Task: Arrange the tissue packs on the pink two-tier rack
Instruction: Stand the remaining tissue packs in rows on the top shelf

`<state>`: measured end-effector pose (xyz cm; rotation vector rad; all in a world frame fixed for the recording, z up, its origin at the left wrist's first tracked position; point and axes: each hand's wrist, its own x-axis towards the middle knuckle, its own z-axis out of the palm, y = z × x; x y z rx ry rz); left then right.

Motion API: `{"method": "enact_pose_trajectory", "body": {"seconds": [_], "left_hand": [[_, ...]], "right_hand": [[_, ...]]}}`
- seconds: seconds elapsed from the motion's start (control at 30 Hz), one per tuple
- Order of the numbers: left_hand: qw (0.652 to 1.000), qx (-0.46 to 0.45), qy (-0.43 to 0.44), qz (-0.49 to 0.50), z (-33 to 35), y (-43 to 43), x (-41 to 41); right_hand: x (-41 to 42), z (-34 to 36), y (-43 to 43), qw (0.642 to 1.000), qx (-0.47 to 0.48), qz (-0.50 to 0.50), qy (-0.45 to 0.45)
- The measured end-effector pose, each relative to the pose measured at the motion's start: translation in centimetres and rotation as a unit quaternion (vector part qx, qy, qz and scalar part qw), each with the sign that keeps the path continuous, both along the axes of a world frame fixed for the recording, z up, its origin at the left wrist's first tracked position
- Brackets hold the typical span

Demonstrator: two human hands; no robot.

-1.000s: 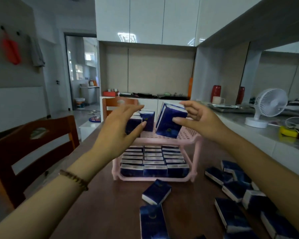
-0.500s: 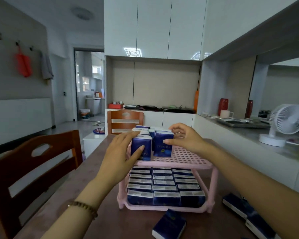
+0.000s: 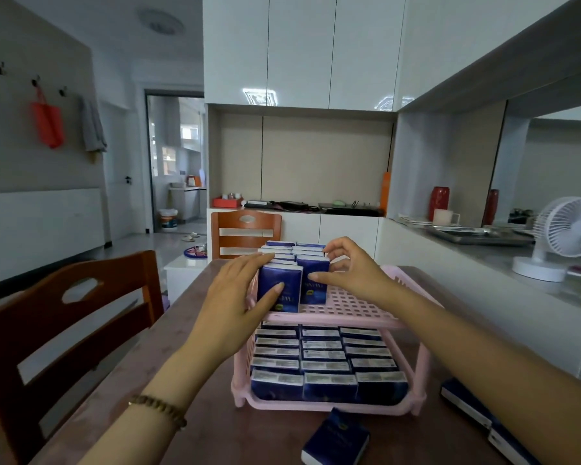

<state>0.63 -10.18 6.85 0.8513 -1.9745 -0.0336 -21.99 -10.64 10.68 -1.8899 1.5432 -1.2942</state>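
The pink two-tier rack (image 3: 349, 312) stands on the brown table. Its lower tier is filled with rows of dark blue tissue packs (image 3: 326, 364). On the upper tier's left part, two rows of packs stand upright. My left hand (image 3: 235, 307) wraps the front pack of the left row (image 3: 279, 292), thumb across its face. My right hand (image 3: 353, 273) pinches the front pack of the right row (image 3: 314, 283) between thumb and fingers. The upper tier's right part is bare grid.
Loose packs lie on the table: one in front of the rack (image 3: 336, 443) and more at the right edge (image 3: 477, 411). Wooden chairs stand at the left (image 3: 64, 317) and behind the table (image 3: 245, 233). A white fan (image 3: 564, 236) sits on the right counter.
The right hand brought its pack down from the air onto the upper tier beside the left row. Both hands now press the two rows together. The camera tilted up.
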Motion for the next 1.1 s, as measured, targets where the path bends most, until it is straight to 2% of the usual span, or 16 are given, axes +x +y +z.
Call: {"method": "enact_pose_trajectory", "body": {"seconds": [0.27, 0.43, 0.53, 0.63, 0.73, 0.9, 1.0, 1.1], "left_hand": [[1.0, 0.0, -0.013, 0.005, 0.2, 0.5, 0.6], [0.999, -0.016, -0.021, 0.021, 0.8, 2.4, 1.2], [0.999, -0.037, -0.036, 0.003, 0.3, 4.8, 1.7], [0.998, -0.022, -0.048, -0.04, -0.9, 8.0, 2.2], [0.992, 0.046, -0.063, -0.098, -2.5, 10.7, 2.4], [0.955, 0.242, -0.089, -0.145, -6.1, 12.9, 2.0], [0.919, 0.331, -0.143, -0.161, -6.9, 14.1, 1.4], [0.903, 0.35, -0.161, -0.188, -7.3, 14.6, 1.0]], "right_hand": [[0.2, 0.8, 1.4, 1.0, -0.02, -0.011, 0.013], [0.6, 2.0, 5.3, 0.998, -0.038, -0.017, 0.041], [1.1, 1.8, 9.7, 0.998, -0.049, 0.018, 0.032], [1.2, -0.3, 14.2, 0.997, -0.003, 0.072, 0.021], [1.1, -3.6, 16.7, 0.993, 0.056, 0.102, -0.006], [0.3, -8.3, 17.4, 0.984, 0.154, 0.09, 0.014], [0.1, -10.8, 17.2, 0.983, 0.174, 0.051, -0.022], [0.3, -12.4, 16.6, 0.98, 0.189, -0.014, -0.063]]}}
